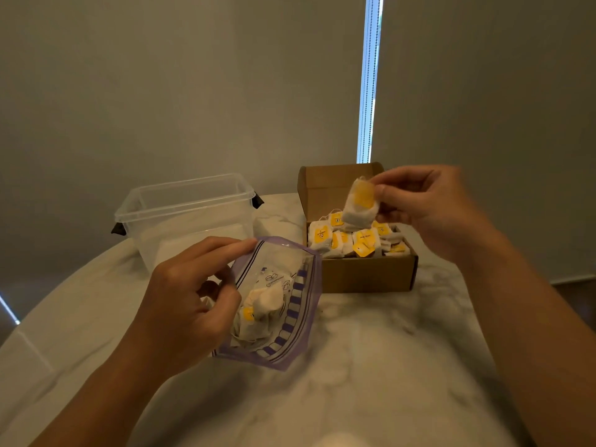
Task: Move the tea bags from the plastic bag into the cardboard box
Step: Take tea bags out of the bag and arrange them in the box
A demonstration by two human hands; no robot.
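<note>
plastic bag (283, 304): clear with purple edges, mouth open, tilted, lower centre of frame, gripped by left hand (190, 298)
bagged tea bags (261, 308): few, white, yellow tags, bunched inside
cardboard box (367, 272): brown, lid up, right of centre
boxed tea bags (354, 240): heaped to the rim
single tea bag (359, 204): pinched by right hand (429, 208), in the air over the cardboard box

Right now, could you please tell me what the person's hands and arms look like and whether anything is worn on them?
The left hand and the right hand are both bare: no gloves, and no rings show on the fingers. The left forearm and right forearm are bare too, with no sleeve, bracelet or watch in view.
</note>
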